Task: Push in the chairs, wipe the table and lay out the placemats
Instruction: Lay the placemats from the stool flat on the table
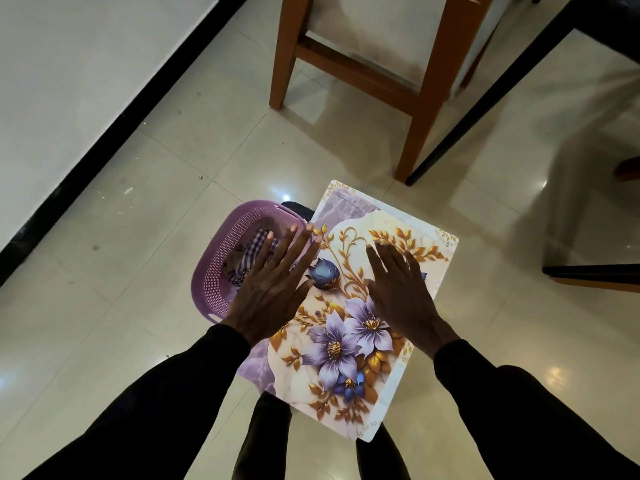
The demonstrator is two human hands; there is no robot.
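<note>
Checked cloth (239, 274) inside purple basket (209, 271); left grip (273, 292) and right grip (401, 296) flat, fingers straight, perhaps touching floral placemat (346, 344).

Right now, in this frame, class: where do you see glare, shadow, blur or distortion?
Head view: light glares as white spots on the glossy floor tiles. Soft shadows fan out to the right of the wooden chair. The floral placemat is sharp, while the far right edge looks softer. In the same view, the chair legs splay outward, a wide-angle effect.
</note>
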